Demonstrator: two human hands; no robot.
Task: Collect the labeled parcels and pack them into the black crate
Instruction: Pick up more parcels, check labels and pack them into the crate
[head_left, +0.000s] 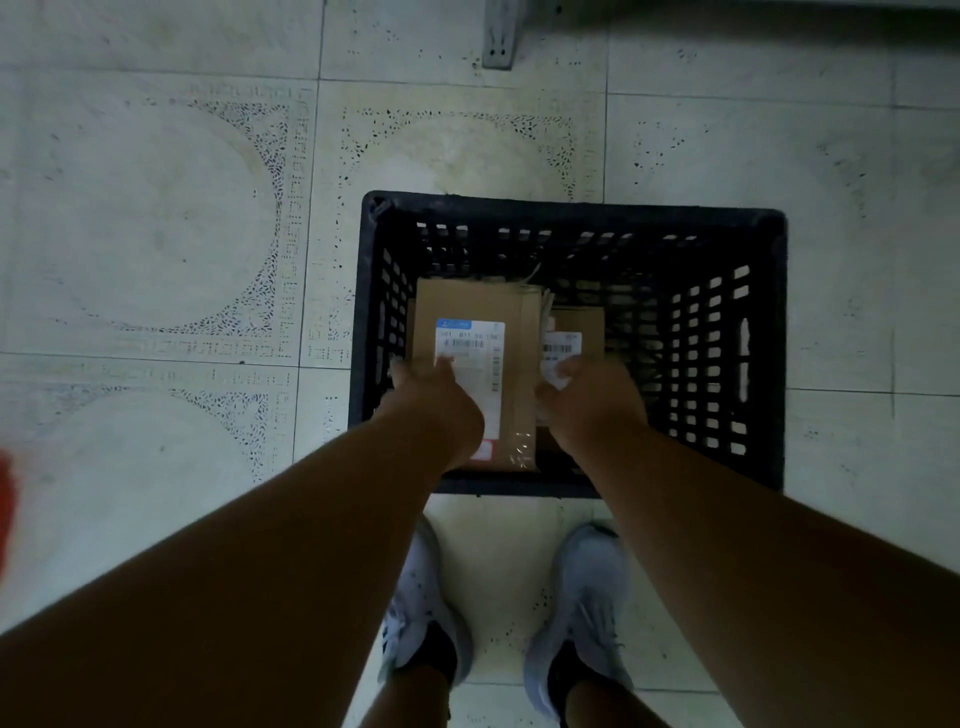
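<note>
Fingers (415, 371) press labeled box (478, 332) inside black crate (571, 210)

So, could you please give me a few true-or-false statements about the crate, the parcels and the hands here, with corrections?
1. The black crate stands on a tiled floor. True.
2. The crate holds no parcels. False: a large cardboard parcel and a smaller parcel lie inside.
3. The left hand rests on the large parcel's label. True.
4. The right hand is outside the crate. False: it reaches inside, at the smaller parcel.
</note>
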